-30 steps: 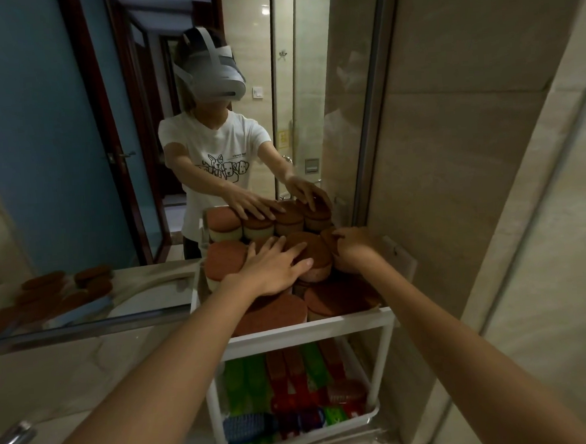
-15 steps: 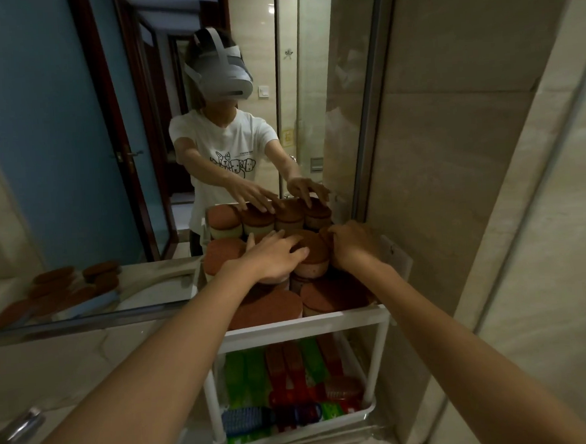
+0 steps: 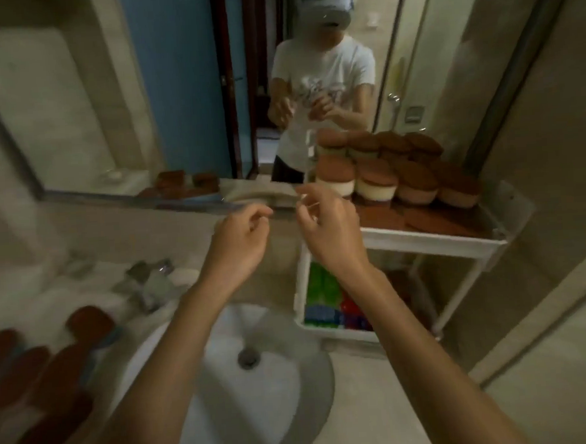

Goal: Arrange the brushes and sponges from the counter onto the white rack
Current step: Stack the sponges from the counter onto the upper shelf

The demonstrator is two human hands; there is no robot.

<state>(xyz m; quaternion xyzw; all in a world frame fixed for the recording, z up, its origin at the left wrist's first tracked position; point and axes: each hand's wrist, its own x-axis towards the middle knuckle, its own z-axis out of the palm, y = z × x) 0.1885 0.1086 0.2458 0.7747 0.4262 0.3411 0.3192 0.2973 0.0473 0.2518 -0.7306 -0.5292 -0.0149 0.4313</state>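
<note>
Far left, a few brown sponges point(image 3: 36, 374) lie on the counter point(image 3: 48, 281), next to the sink point(image 3: 288, 387). Above the basin, left hand point(image 3: 238, 249) and right hand point(image 3: 330, 233) have fingers curled, thumb to forefinger; too blurry to tell if they're pinching anything. On the right, the white rack point(image 3: 430, 244) has stacked sponges point(image 3: 374, 179) up top and colourful brushes point(image 3: 327, 302) below.

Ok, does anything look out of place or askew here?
Nothing spilled or damaged. The sponges on the white rack's top shelf sit in an uneven, crowded heap, and several other sponges lie on the counter left of the sink.
</note>
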